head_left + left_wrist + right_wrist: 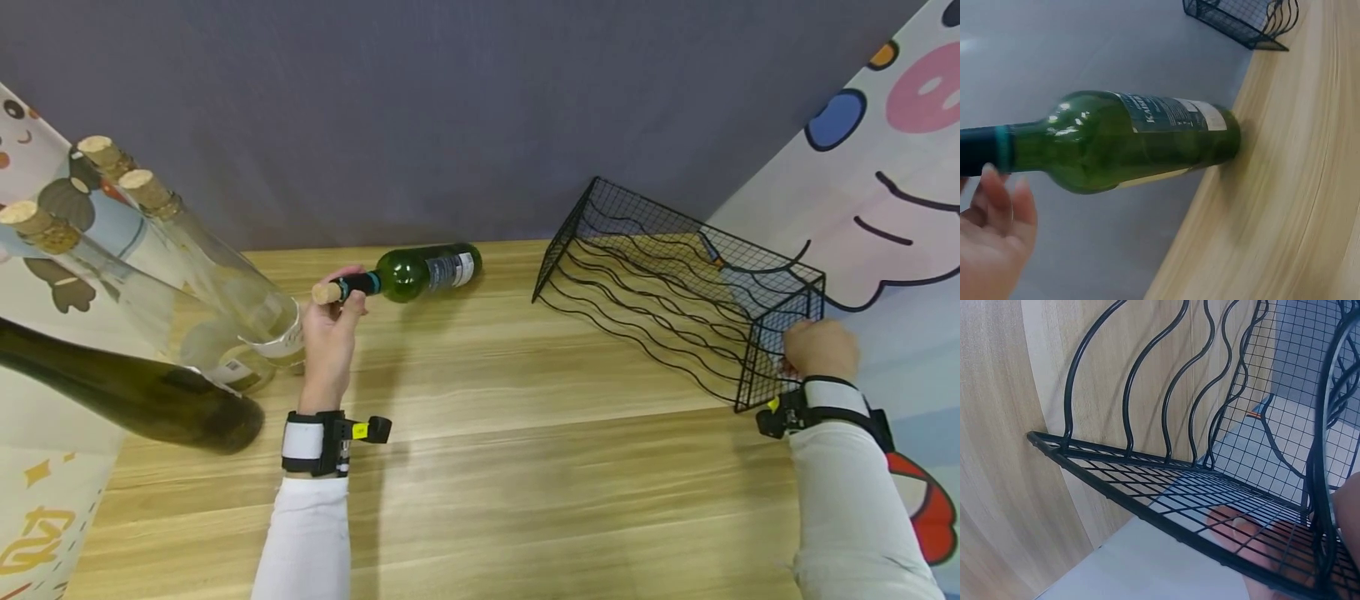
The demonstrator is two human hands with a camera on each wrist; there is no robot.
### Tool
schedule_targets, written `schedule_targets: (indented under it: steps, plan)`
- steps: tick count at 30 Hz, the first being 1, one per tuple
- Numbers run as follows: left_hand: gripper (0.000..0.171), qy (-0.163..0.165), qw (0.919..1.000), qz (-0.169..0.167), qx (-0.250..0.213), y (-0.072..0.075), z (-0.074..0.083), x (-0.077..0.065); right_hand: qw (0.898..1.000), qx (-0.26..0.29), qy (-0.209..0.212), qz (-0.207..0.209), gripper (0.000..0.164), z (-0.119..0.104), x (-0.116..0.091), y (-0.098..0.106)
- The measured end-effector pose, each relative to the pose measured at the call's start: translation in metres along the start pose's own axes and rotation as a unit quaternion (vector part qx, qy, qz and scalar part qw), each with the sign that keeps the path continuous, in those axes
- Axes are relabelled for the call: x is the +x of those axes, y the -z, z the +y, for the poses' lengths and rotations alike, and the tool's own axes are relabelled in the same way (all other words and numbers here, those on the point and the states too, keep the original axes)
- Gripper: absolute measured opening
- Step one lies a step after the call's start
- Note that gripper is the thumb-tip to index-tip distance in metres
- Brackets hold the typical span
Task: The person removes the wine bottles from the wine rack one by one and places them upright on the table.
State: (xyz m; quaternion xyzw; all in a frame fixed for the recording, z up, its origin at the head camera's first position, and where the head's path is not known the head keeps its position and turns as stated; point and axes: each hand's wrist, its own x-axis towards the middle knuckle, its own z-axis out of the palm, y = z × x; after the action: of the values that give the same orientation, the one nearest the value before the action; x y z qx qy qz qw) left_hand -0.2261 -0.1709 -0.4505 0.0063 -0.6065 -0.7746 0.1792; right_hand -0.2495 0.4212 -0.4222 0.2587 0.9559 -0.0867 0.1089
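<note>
My left hand point(328, 342) holds a green wine bottle point(405, 275) by its dark neck, thumb on the near side and a finger behind it. A pale cork tops the neck. The bottle lies on its side or nearly so, base toward the right, with its label showing in the left wrist view. At the right, my right hand point(823, 348) grips the end panel of a black wire wine rack point(752, 333) with wavy bars. Through its mesh, fingers point(1241, 544) show in the right wrist view.
Left of my left hand stand several tall bottles: clear corked bottles point(217, 258) and a dark green bottle point(135, 396). The wooden table point(525, 483) meets a grey backdrop point(450, 117) behind. Cartoon-printed panels point(892, 225) rise at both sides.
</note>
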Motion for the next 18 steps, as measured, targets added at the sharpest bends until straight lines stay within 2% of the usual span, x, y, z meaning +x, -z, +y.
schedule_targets:
  steps: [4, 9, 11, 13, 16, 18]
  plan:
    - [0.055, -0.015, 0.9988, 0.001, -0.047, -0.005, -0.001, 0.001, 1.000, 0.002, -0.007, 0.001, 0.059, 0.000, 0.002, 0.000]
    - [0.058, 0.012, 0.9880, -0.017, -0.153, -0.011, -0.001, 0.000, 1.000, -0.002, -0.009, 0.003, 0.058, 0.000, 0.004, -0.001]
    - [0.055, 0.022, 0.9839, -0.024, -0.176, -0.012, -0.001, -0.002, 1.000, 0.000, -0.008, 0.001, 0.059, 0.000, 0.004, -0.001]
    - [0.048, 0.033, 0.9824, -0.026, -0.182, -0.013, -0.002, -0.003, 1.000, 0.001, -0.006, 0.002, 0.059, 0.000, 0.003, -0.001]
    - [0.036, 0.030, 0.9877, -0.026, -0.151, -0.015, -0.003, -0.003, 1.000, 0.005, -0.007, 0.008, 0.058, -0.001, 0.001, -0.001]
    - [0.039, 0.020, 0.9910, -0.024, -0.130, -0.016, -0.004, -0.003, 1.000, 0.007, -0.010, 0.010, 0.057, -0.001, 0.000, -0.001]
